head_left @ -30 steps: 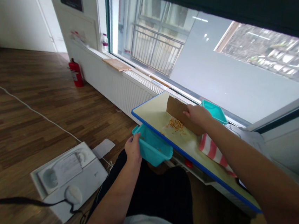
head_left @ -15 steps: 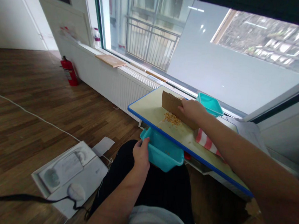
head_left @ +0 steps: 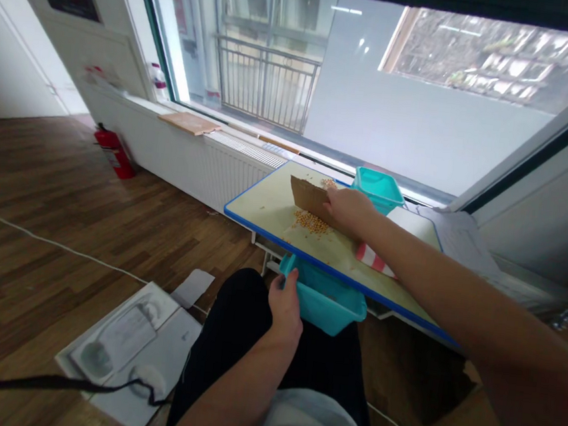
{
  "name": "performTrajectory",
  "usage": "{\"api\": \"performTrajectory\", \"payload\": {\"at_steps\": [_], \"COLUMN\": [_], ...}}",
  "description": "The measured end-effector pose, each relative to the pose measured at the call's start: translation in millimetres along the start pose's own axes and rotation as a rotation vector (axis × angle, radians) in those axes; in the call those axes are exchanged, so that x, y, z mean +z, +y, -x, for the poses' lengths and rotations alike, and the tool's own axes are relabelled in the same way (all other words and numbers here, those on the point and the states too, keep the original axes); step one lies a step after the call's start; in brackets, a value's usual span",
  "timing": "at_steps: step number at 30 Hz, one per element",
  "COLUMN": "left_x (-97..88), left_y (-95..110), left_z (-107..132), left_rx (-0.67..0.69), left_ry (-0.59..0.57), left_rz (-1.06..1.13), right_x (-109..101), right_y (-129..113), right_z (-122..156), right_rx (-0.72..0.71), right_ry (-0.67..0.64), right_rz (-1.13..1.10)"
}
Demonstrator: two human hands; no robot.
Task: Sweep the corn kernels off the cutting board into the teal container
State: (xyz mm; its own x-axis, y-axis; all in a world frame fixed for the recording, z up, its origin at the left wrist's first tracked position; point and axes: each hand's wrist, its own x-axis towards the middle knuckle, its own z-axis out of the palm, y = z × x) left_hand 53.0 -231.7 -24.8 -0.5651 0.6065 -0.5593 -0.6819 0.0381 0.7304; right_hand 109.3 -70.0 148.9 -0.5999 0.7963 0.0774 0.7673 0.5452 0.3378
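My left hand (head_left: 285, 305) grips the near left rim of a teal plastic bin (head_left: 328, 302), holding it just below the blue front edge of a small cream table (head_left: 269, 206). My right hand (head_left: 347, 209) is closed on a brown cardboard sheet (head_left: 308, 195) standing on edge on the tabletop. A small heap of yellow kernels (head_left: 312, 223) lies in front of the cardboard, close to the table's front edge. A few more kernels lie behind the cardboard.
A second teal bin (head_left: 377, 187) stands at the table's back edge by the window. A red-and-white striped cloth (head_left: 374, 260) lies under my right forearm. On the wood floor sit a white box (head_left: 124, 338) with a cable and a red fire extinguisher (head_left: 114, 151). A radiator runs under the window.
The view swung left to right, so everything shifted left. My left hand moved the teal bin rightward under the table edge. The cardboard and kernel heap stay together near the front edge.
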Motion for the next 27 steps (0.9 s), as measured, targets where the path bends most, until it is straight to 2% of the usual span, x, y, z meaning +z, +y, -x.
{"api": "performTrajectory", "payload": {"at_steps": [4,8,13,19,27], "left_x": [-6.1,-9.2,-8.6,-8.5,-11.1], "left_y": [3,7,9,10,7], "left_z": [0,0,-2,-4,-5], "left_rx": [0.018,0.024,0.041,0.029,0.035], "left_ry": [0.042,0.056,0.049,0.031,-0.005], "left_rz": [0.013,0.034,0.032,0.034,0.046], "right_x": [-3,-19,-38,-26,-23], "right_y": [6,5,-4,-4,-22], "right_z": [10,26,70,120,138], "right_rx": [0.087,0.183,0.158,0.150,0.228], "right_ry": [0.044,0.099,0.119,0.046,0.070], "right_rz": [-0.007,-0.033,-0.031,-0.011,0.044]}}
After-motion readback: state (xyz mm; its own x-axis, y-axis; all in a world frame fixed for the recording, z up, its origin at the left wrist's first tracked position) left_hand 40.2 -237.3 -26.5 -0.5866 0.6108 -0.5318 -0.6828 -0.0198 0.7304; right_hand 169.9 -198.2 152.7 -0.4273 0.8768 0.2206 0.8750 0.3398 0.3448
